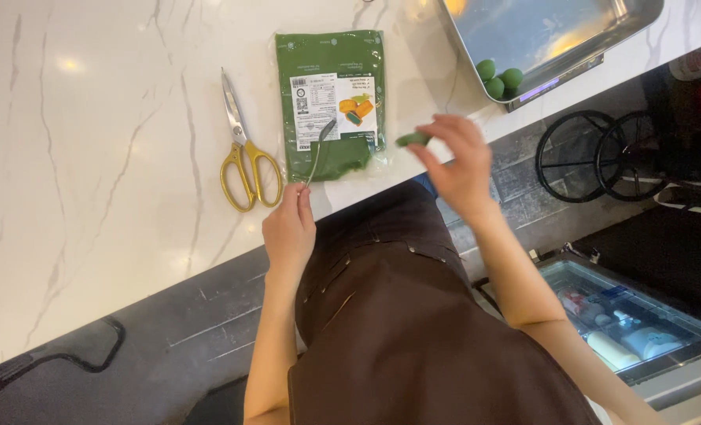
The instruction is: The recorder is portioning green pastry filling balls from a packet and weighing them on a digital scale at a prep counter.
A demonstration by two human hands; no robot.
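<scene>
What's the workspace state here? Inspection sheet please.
Surface: white marble counter, veined, glossy.
Job's things: green paste packet lying flat; spoon dipped into it; green paste piece; three green balls on metal tray.
Clutter: yellow-handled scissors, closed, left of packet.
Grippers: left hand holds spoon; right hand pinches paste piece.
Cables: black cord on floor.
Surroundings: chest freezer, fan grilles.

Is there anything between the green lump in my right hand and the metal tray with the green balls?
Nothing visible. The right hand holds the green lump above the counter edge; only bare marble counter lies before the metal tray.
</scene>
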